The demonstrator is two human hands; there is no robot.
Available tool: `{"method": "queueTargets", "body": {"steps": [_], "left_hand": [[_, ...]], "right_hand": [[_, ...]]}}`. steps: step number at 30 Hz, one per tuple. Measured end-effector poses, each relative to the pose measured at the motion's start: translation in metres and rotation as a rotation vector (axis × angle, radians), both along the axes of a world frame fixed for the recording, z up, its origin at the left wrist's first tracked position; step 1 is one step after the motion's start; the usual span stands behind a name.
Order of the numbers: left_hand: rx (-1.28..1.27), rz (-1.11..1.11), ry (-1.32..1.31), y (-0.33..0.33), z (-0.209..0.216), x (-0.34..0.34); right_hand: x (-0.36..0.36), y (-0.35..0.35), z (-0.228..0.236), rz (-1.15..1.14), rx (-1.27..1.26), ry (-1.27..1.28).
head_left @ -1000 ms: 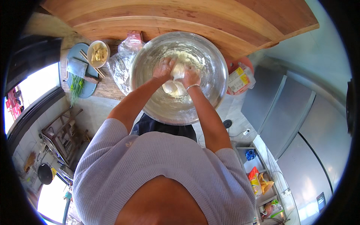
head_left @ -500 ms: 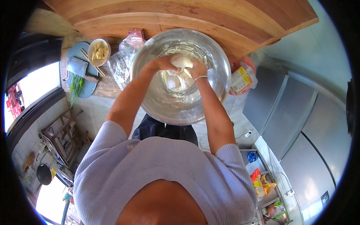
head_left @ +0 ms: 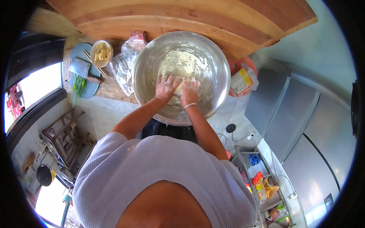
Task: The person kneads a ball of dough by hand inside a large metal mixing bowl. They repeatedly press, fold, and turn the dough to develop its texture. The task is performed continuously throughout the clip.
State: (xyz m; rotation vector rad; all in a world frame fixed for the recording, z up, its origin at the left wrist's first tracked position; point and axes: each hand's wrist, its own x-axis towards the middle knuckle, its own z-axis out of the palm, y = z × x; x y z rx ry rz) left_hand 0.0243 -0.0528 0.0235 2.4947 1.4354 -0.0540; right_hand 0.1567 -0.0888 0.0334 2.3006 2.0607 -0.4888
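Note:
A big shiny metal basin stands before me, its inner wall smeared with flour. In it lies a lump of pale dough, largely covered by my hands. My left hand rests palm down on the dough's left part, fingers stretched out and dusted white. On the right part, my right hand presses down too, fingers extended forward, a bracelet at the wrist. The two hands lie side by side, thumbs close together. What is under the palms stays hidden.
Left of the basin are a crumpled plastic bag, a bowl of yellowish pieces, chopsticks and a blue board with a cleaver and green onions. A printed packet sits at the right; wooden boards rise behind.
Both hands have come nearer to me and gone from gathering the dough at its sides to lying flat on it. The dough lump looks pressed together under them.

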Motion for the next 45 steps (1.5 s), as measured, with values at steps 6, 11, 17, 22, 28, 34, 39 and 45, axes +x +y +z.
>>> {"method": "queueTargets", "body": {"steps": [6,11,17,22,28,34,39,45], "left_hand": [[-0.025,0.076,-0.034,0.051,-0.017,0.014],[-0.087,0.102,-0.062,0.111,-0.011,0.024],[-0.233,0.078,-0.113,0.127,-0.023,0.027],[-0.962,-0.044,-0.342,0.155,-0.010,0.006],[-0.822,-0.232,0.289,0.103,0.009,0.013],[-0.055,0.052,-0.016,0.005,0.003,-0.009],[0.017,0.065,-0.005,0.027,-0.016,-0.010],[-0.101,0.019,0.007,0.085,-0.012,0.002]], "right_hand": [[0.021,0.043,-0.031,-0.038,-0.057,0.127],[0.031,0.099,-0.031,-0.075,-0.075,0.122],[0.043,0.113,-0.053,-0.080,-0.054,0.183],[0.052,0.098,-0.033,0.067,-0.016,0.327],[0.021,0.017,0.047,0.221,-0.049,0.178],[0.007,0.004,0.053,0.044,-0.451,0.303],[-0.002,0.024,-0.013,0.044,-0.363,0.309],[-0.004,0.076,-0.043,-0.146,-0.425,0.242]]}}
